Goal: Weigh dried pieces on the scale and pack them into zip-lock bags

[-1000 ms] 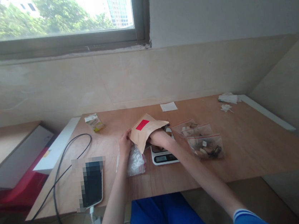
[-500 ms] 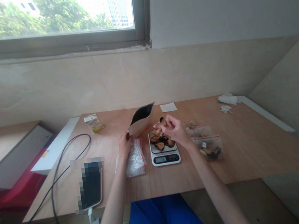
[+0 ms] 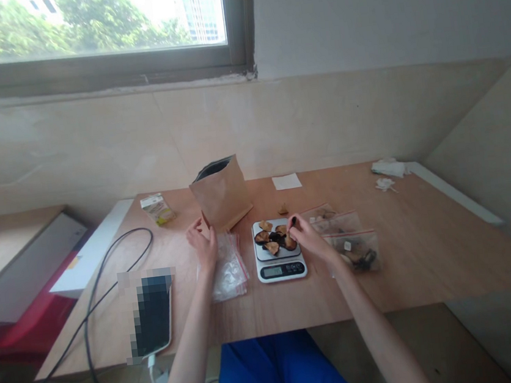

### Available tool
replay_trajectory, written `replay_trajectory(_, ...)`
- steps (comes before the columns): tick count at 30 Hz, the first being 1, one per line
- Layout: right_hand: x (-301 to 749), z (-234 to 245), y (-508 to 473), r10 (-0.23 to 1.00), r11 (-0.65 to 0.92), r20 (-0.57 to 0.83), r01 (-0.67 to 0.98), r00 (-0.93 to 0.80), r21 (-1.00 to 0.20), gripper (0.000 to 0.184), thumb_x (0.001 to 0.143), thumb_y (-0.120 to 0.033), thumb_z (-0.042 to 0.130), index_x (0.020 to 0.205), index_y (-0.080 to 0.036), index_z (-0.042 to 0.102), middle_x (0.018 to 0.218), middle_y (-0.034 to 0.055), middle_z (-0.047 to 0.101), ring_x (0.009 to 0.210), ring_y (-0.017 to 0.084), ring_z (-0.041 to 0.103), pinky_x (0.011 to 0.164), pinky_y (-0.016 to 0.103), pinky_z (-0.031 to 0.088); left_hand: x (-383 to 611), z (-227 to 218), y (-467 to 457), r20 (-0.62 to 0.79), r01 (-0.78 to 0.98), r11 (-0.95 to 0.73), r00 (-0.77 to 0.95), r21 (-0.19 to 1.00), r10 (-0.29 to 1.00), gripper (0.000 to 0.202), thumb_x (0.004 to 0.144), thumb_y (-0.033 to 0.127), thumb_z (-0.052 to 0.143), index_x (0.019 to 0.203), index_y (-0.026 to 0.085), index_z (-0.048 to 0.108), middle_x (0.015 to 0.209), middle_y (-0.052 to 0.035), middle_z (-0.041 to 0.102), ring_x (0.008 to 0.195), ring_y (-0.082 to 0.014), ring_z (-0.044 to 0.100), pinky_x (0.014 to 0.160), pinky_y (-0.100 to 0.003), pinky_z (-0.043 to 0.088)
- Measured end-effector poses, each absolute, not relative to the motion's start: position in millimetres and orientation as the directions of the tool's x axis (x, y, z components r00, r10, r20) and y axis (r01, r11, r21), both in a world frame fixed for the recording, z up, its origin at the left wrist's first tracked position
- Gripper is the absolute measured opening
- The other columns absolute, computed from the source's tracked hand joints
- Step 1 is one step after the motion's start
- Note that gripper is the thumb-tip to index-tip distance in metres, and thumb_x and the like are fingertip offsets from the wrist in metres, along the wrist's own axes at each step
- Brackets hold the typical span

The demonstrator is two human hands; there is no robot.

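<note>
**Dried brown and black slices (image 3: 272, 239) lie on a little scale**

At the far left of the light brown wooden table (image 3: 428, 245) lies a flat phone with a white edge (image 3: 152, 317), and a long black cable (image 3: 107, 264) curls past it. Behind them lies a small green and white carton (image 3: 158, 208).

Next comes the left hand (image 3: 204, 245). It is open, with its fingers loose. It sits right at the bottom corner of a tall brown paper bag (image 3: 222, 192). I cannot tell if it touches the bag. The bag stands up with its top open. Under the hand lie some empty clear plastic bags with red edges (image 3: 231, 271).

In the middle sits the small white kitchen scale (image 3: 281, 270), with the slices piled on its top. The right hand (image 3: 308, 239) has bent fingers, and their tips rest on the slices. I cannot tell if it grips one.

To the right, just beside that hand, lie clear bags filled with dried pieces (image 3: 351, 245). Some crumpled white paper (image 3: 389, 168) lies at the far back corner.
</note>
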State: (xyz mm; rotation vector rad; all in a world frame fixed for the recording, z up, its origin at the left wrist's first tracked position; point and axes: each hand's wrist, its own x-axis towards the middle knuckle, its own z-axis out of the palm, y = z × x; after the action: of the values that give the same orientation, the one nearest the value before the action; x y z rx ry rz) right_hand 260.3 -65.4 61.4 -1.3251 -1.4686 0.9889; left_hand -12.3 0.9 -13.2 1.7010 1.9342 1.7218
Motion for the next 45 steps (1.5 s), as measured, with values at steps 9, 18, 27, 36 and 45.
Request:
replay_trajectory(9, 255.5, 69.9, -79.4, 0.988, 0.152, 0.132, 0.603, -0.078, -0.783, 0.027, 0.079, -0.044, 0.049, 0.067, -0.021, 0.042, 0.059, -0.0043, 0.044, 0.056, 0.012, 0.044, 0.055, 0.023, 0.034, -0.6, 10.3, -18.7, 0.278, 0.834, -0.168, 0.018, 0.525, 0.960, 0.044, 0.087, 0.036, 0.033, 0.052, 0.018, 0.053, 0.054, -0.0048, 0.055, 0.055, -0.0146, 0.052, 0.056, -0.025, 0.033)
replay_trajectory(18, 245.1, 68.6, -68.7, 0.988, 0.150, 0.118, 0.843, -0.103, -0.517, 0.023, 0.085, -0.037, 0.049, 0.102, -0.024, 0.058, 0.077, 0.0016, 0.066, 0.068, 0.017, 0.059, 0.059, 0.024, 0.037, 9.8, 18.5, -15.0, 0.011, 0.912, -0.116, 0.122, 0.393, 0.992, 0.044, 0.086, 0.040, 0.037, 0.058, 0.019, 0.064, 0.059, -0.0082, 0.063, 0.064, -0.0196, 0.061, 0.060, -0.026, 0.039)
replay_trajectory(27, 224.5, 76.8, -8.3, 0.977, 0.176, -0.061, 0.933, -0.205, -0.313, 0.024, 0.079, -0.038, 0.058, 0.083, -0.017, 0.067, 0.088, 0.0141, 0.070, 0.084, 0.024, 0.064, 0.063, 0.026, 0.040, 5.3, 16.9, -23.3, -0.126, 0.880, -0.114, 0.192, 0.462, 0.973, 0.056, 0.088, 0.040, 0.034, 0.038, 0.018, 0.047, 0.042, -0.0065, 0.053, 0.045, -0.0161, 0.054, 0.056, -0.026, 0.040)
replay_trajectory(36, 224.6, 72.2, 16.3, 0.993, 0.099, -0.027, 0.929, -0.116, -0.356, 0.019, 0.079, -0.032, 0.057, 0.080, -0.015, 0.067, 0.084, 0.0135, 0.070, 0.077, 0.021, 0.063, 0.061, 0.025, 0.039, 4.1, 29.8, -29.4, -0.228, 0.819, -0.067, 0.236, 0.570, 0.944, 0.054, 0.087, 0.042, 0.034, 0.041, 0.019, 0.050, 0.041, -0.0035, 0.056, 0.039, -0.0126, 0.052, 0.048, -0.022, 0.039)
replay_trajectory(45, 247.4, 75.2, -9.6, 0.976, 0.197, 0.031, 0.804, -0.218, -0.561, 0.025, 0.087, -0.033, 0.048, 0.091, -0.013, 0.063, 0.086, 0.0052, 0.067, 0.075, 0.013, 0.059, 0.065, 0.021, 0.041, 2.3, 40.0, -71.2, -0.058, 0.839, -0.114, 0.171, 0.533, 0.984, 0.027, 0.086, 0.031, 0.042, 0.071, 0.017, 0.060, 0.078, -0.0103, 0.066, 0.073, -0.0215, 0.064, 0.066, -0.030, 0.044)
